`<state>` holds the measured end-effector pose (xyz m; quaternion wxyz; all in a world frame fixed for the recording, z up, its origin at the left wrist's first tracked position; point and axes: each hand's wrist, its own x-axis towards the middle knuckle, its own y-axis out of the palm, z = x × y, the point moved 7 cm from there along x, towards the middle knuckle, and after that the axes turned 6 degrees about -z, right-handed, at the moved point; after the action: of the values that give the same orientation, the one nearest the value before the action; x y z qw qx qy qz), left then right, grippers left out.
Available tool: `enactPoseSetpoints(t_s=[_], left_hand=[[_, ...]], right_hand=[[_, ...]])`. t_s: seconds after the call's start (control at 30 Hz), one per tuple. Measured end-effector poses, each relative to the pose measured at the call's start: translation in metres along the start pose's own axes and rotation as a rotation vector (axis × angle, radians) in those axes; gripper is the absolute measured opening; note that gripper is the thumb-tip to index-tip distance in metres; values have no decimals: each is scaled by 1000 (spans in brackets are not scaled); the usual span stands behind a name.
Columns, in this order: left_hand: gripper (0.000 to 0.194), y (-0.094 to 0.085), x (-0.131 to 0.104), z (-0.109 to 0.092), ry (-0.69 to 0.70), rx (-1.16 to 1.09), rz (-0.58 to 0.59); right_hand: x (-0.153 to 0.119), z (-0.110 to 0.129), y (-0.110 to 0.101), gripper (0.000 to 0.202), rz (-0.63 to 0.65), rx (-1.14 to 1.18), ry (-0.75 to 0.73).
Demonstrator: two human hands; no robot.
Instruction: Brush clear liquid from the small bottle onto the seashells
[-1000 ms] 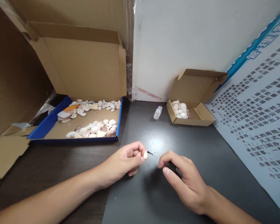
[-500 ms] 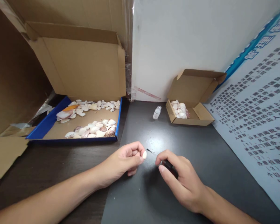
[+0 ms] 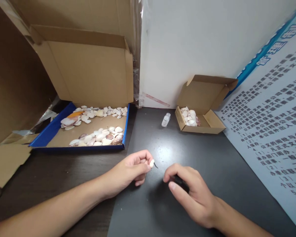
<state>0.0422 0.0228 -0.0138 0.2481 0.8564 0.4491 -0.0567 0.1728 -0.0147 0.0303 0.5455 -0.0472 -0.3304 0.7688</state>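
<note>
Between the thumb and index finger of my left hand [image 3: 138, 168] a small whitish shell [image 3: 152, 163] is pinched. My right hand [image 3: 192, 192] is closed around the black handle [image 3: 179, 182] of a small brush, largely hidden in the palm. The dark brush tip [image 3: 156, 165] is right at the shell's right edge; whether it touches is hard to tell. Its thin stem hardly shows against the table. A small glass bottle [image 3: 165, 120] with whitish contents stands uncapped farther back on the dark mat [image 3: 143, 131].
At the left is an open blue-edged cardboard box [image 3: 61, 138] with rows of shells [image 3: 101, 136]. A smaller open carton [image 3: 202, 129] at the back right holds more white shells [image 3: 189, 117]. A white panel [image 3: 167, 59] stands behind, and a printed sheet [image 3: 268, 131] lies along the right.
The brush tip has come down from above and right of the shell to its right edge. The shell has turned slightly in my left fingers.
</note>
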Motion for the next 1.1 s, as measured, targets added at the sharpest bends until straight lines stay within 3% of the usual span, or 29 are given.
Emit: enactPoseSetpoints(t_s=[0.07,0.2,0.47,0.63,0.83,1.0,1.1], left_hand=[[21,0,0,1,-5,-11,2],[21,-1,0,1,-9,-3,9],[25,0,1,-1,22,47,5],[26,-1,1,0,13,41,2],[24,-1,1,0,13,37,4],[23,0,0,-1,19,35,-2],[24,-1,0,-1,15,38,-11]], right_hand=[[0,1,3,9,37,-20,-7],[1,-12,4,11,44,-57,158],[-3,2,1,14,29,-8,-44],[2,-11,-4,16,-23,-31,109],[0,-1,-1,16,31,54,-4],[2,-15,-4,18,-26,28,173],[2,-15,-5,18,-17,75,158]])
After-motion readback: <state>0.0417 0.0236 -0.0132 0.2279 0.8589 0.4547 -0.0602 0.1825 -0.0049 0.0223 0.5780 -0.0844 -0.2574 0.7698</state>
